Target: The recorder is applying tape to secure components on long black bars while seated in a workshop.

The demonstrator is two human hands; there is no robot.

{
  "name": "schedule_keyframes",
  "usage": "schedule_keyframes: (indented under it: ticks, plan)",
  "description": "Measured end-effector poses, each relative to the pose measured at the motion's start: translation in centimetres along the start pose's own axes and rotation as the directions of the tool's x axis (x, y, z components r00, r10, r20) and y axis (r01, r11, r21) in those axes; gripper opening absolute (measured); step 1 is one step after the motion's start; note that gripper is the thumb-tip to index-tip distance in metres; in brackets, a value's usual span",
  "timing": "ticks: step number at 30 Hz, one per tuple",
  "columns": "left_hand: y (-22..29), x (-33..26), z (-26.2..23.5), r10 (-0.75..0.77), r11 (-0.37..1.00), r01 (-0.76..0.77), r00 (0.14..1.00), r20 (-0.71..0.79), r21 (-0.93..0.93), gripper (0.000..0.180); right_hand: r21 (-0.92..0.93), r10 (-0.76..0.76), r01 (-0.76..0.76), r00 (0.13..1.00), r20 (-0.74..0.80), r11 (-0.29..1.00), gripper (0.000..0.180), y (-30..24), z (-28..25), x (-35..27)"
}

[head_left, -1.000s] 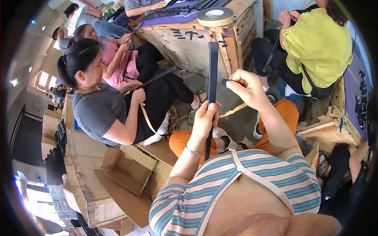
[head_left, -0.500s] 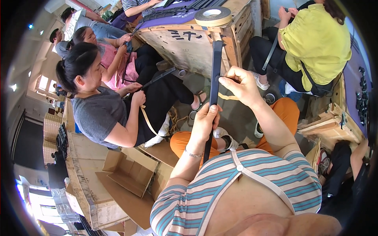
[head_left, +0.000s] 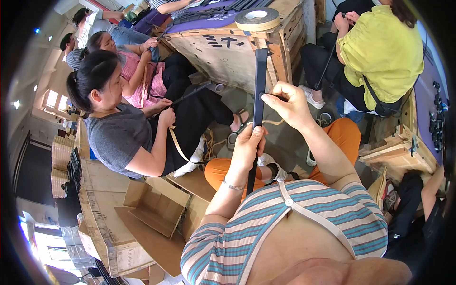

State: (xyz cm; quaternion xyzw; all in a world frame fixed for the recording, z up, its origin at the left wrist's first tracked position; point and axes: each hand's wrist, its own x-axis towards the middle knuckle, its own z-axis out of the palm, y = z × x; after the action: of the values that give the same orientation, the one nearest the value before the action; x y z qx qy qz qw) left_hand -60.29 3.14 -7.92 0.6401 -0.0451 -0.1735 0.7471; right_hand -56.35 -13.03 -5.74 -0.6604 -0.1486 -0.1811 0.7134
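Tape roll (head_left: 258,27) on crate (head_left: 204,59) beyond black strip (head_left: 259,80)

An open cardboard box (head_left: 156,209) beside a pale wooden crate (head_left: 102,204), a co-worker in yellow (head_left: 380,59)

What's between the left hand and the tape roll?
In the head view, the upper part of the black bar held in the left hand; beyond its tip, a bit of wooden crate.

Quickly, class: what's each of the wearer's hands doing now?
Left hand: closed around the long black bar.
Right hand: pinched closed at the bar; anything held cannot be told.
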Motion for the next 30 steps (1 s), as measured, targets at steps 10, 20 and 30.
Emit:
schedule_keyframes:
  ticks: [10, 20, 30]
  plan:
    - [-0.2, 0.2, 0.2, -0.001, 1.000, 0.001, 1.000, 0.006, 0.008, 0.027, -0.003, -0.007, 0.007, 1.000, -0.005, 1.000, 0.025, 0.0, 0.0, 0.1]
    - [-0.1, 0.2, 0.5, 0.009, 1.000, -0.009, 1.000, -0.006, 0.009, 0.027, -0.029, 0.011, -0.012, 1.000, -0.016, 1.000, 0.027, 0.0, -0.2, 0.1]
    - [-1.4, -0.1, 0.6, 0.058, 0.988, -0.041, 0.992, -0.109, 0.152, 0.029, -0.070, 0.101, -0.110, 0.988, -0.112, 0.991, 0.027, 1.0, 0.8, -0.4]
